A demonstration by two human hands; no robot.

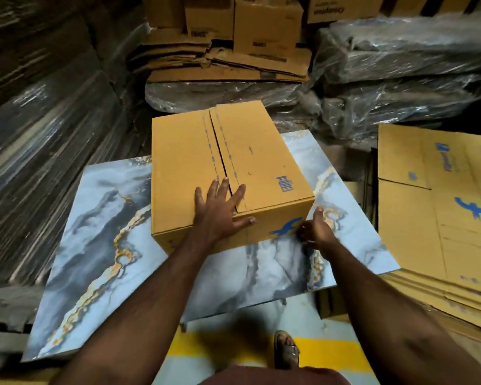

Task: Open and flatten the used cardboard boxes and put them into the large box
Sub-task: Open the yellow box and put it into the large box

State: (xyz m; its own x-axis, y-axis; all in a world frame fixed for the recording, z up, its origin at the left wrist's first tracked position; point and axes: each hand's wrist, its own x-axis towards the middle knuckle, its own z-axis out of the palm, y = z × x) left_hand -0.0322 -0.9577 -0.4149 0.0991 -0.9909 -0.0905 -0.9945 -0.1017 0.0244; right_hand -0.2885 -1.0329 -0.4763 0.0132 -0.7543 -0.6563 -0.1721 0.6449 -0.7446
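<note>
- A closed tan cardboard box with blue print (pixel 228 168) stood on the grey-blue marbled counter (pixel 95 223), its top flaps shut along a centre seam that ran away from the left fingertips.
- The left hand (pixel 220 212) lay flat on the box top at the near edge, its fingers (pixel 225 187) spread straight across the seam, thumb on the front face.
- The right hand (pixel 317 229) sat at the near right corner of the box, beside the blue logo; whether its fingers pinched anything I could not tell.
- Judged step: opening had only begun, since the flaps were not yet lifted.
- The next move likely called for working fingertips under the seam and prising the flaps up.
- A stack of flattened tan cardboard sheets (pixel 433 218) lay right of the right hand; which large box was meant I could not tell.
</note>
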